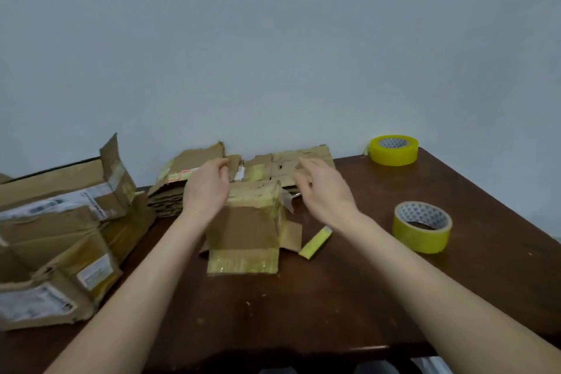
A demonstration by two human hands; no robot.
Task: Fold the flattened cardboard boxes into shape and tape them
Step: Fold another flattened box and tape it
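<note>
A small brown cardboard box with old yellow tape stands partly folded in the middle of the dark wooden table, its flaps hanging open toward me. My left hand hovers at the box's far left corner, fingers curled over the flattened boxes behind; whether it touches anything I cannot tell. My right hand hovers just right of the box, fingers apart, holding nothing. A stack of flattened boxes lies against the wall behind. Two yellow tape rolls sit at the right: one near, one far.
Several folded, taped boxes with shipping labels are piled at the table's left. A loose strip of yellow tape lies just right of the small box. The table's front edge runs close below my forearms. A pale wall rises behind.
</note>
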